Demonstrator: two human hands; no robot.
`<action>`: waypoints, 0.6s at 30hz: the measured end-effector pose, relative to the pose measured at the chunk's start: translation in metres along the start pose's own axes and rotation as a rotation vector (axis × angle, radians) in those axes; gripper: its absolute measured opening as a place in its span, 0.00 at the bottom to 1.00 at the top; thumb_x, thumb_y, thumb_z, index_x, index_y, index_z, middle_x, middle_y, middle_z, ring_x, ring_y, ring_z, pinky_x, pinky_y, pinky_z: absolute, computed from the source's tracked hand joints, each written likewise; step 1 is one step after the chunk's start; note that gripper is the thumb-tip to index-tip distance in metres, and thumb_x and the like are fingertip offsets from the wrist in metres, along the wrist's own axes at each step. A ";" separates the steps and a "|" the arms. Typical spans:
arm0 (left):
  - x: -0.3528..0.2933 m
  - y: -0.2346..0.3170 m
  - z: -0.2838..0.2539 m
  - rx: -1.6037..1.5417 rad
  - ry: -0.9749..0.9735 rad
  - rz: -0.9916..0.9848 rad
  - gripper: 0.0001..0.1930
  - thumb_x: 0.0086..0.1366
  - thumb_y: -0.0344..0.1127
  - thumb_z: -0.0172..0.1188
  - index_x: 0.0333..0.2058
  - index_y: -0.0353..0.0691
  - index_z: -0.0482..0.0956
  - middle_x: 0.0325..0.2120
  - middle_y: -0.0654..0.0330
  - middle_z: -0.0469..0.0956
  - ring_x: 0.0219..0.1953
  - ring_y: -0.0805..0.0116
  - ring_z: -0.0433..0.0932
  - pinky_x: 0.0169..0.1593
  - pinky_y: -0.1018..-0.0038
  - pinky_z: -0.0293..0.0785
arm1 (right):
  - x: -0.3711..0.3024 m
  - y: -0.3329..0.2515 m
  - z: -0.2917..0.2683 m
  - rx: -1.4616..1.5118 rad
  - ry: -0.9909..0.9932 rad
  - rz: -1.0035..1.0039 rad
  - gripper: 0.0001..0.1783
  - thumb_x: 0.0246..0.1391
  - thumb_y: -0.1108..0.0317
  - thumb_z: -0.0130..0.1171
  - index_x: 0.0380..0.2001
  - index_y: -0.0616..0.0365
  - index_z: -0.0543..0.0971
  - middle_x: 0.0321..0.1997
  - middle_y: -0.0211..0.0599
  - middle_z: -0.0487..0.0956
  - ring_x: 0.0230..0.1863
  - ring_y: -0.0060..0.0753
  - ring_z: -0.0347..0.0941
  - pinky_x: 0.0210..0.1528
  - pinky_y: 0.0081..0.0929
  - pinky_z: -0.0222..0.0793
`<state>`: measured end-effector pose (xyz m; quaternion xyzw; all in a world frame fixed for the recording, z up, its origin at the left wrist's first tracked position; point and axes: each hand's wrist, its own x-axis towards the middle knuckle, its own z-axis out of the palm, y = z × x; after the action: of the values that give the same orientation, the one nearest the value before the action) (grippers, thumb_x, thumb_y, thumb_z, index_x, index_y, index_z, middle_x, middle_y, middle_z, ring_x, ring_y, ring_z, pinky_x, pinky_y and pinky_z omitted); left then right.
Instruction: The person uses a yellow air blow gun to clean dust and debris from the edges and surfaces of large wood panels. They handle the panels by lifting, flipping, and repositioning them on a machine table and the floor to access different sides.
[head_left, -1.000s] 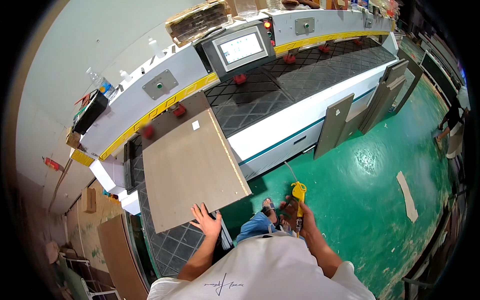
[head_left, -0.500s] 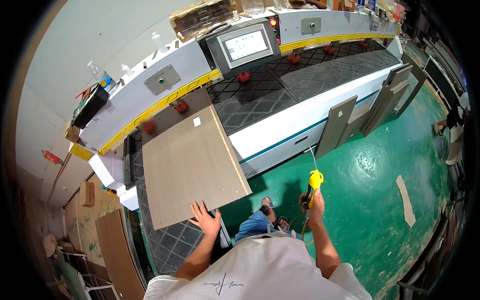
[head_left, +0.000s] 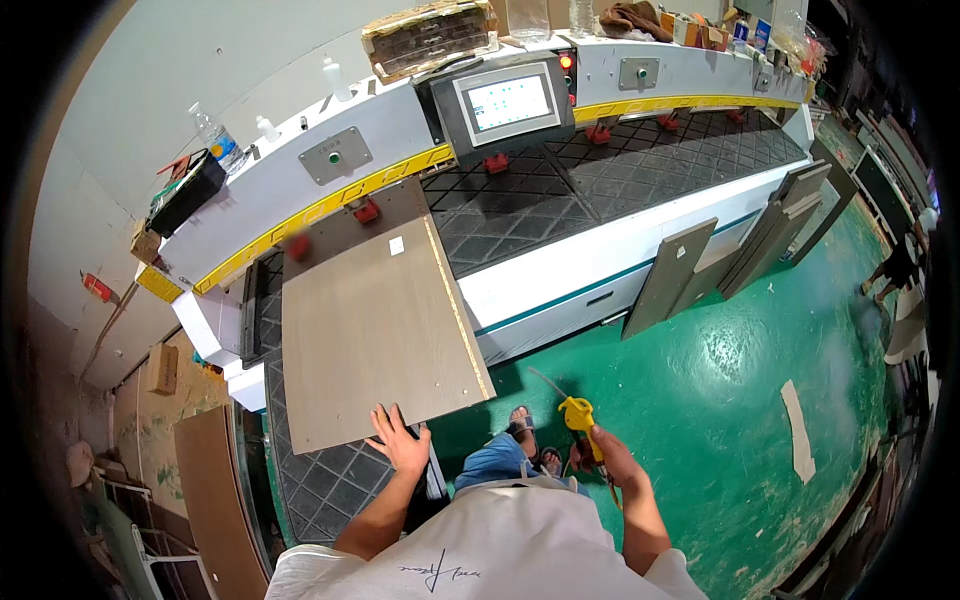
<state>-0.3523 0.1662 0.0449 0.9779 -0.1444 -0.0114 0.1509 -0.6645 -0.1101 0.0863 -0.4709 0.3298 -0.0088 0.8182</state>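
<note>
Left hand (head_left: 402,446) spread wide, laid over the near edge of a flat, grey-brown chipboard panel (head_left: 375,340) on the black, diamond-grooved tabletop (head_left: 345,490); right hand (head_left: 617,458) curled round a yellow air gun (head_left: 577,412) over green floor (head_left: 700,440). Panel bears a small white label (head_left: 396,245). Beyond, on the white machine housing (head_left: 400,125): clear blue-labelled bottle (head_left: 218,138), contents indistinct.

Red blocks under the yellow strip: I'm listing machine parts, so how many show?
6: a blurred block and a clearer block at the far end of the board, a block below the screen, then three blocks rightward along the black bed. More may be hidden.
</note>
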 end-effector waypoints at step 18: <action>-0.002 -0.006 0.002 -0.010 0.042 0.021 0.45 0.54 0.46 0.70 0.69 0.43 0.61 0.75 0.49 0.48 0.79 0.48 0.40 0.70 0.26 0.31 | 0.006 -0.005 0.050 0.336 -0.144 0.005 0.38 0.72 0.33 0.35 0.66 0.55 0.66 0.29 0.33 0.73 0.35 0.40 0.79 0.30 0.34 0.73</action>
<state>-0.3528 0.1715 0.0411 0.9755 -0.1513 0.0099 0.1591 -0.6307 -0.0770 0.1038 -0.3262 0.2655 -0.0281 0.9068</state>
